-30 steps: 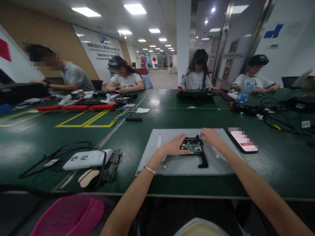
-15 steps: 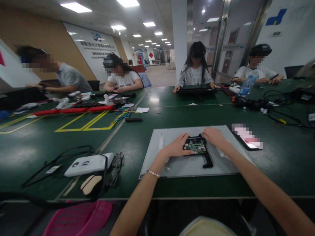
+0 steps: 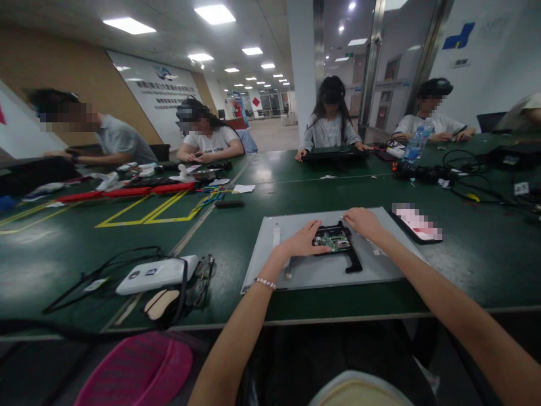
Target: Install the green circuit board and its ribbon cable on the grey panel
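Observation:
A green circuit board [image 3: 338, 243] sits in a black plastic frame [image 3: 354, 262] with arms that stick out. Beneath it a flat grey panel [image 3: 262, 265], like the back of a screen, lies on the table. My left hand [image 3: 301, 240] grips the frame's left side, thumb along the near edge and fingers at the far edge. At the frame's far right corner, my right hand [image 3: 364, 221] has its fingers pinched together. Whatever is between those fingertips is too small to make out. A short ribbon-like strip [image 3: 289, 272] shows below my left wrist.
Right of the panel lies a phone [image 3: 416, 224]. To the left are a white device [image 3: 154, 274], a mouse [image 3: 162, 305], glasses [image 3: 205, 279] and black cables. A pink seat or basket [image 3: 135, 369] stands below the table edge. Several people sit across the green table [image 3: 203, 225].
The camera view has tilted slightly, so the panel and phone appear a little higher and further left. Both hands keep nearly the same place at the frame.

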The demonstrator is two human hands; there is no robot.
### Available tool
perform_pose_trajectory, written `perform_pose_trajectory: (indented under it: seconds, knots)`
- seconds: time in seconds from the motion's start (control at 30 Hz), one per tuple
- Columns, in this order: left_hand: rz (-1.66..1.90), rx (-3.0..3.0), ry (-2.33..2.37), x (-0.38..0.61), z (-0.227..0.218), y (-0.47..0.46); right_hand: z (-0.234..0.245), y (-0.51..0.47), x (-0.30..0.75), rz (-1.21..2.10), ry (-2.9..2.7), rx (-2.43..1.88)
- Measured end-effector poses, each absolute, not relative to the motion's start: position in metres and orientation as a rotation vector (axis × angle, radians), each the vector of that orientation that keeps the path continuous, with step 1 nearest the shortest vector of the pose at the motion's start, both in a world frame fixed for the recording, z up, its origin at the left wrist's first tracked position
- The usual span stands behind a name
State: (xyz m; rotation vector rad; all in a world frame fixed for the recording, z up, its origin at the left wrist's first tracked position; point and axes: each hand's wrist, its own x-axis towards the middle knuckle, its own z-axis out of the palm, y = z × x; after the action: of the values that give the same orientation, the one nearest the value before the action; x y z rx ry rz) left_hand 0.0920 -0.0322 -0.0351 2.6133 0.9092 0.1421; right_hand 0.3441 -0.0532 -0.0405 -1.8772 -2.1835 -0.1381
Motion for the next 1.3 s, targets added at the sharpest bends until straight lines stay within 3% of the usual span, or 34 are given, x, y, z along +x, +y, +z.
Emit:
perform_pose_trajectory:
  seconds: [0.3,1.3]
  knots:
    - [0.146,2.655,0.906,0.092,-0.037,-0.032,-0.037,-0.057,0.327,-0.101,-2.226,-1.604]
    - [0.117,2.684,0.894,0.094,-0.04,-0.025,-0.039,-0.063,0.312,-0.152,-2.379,-1.688]
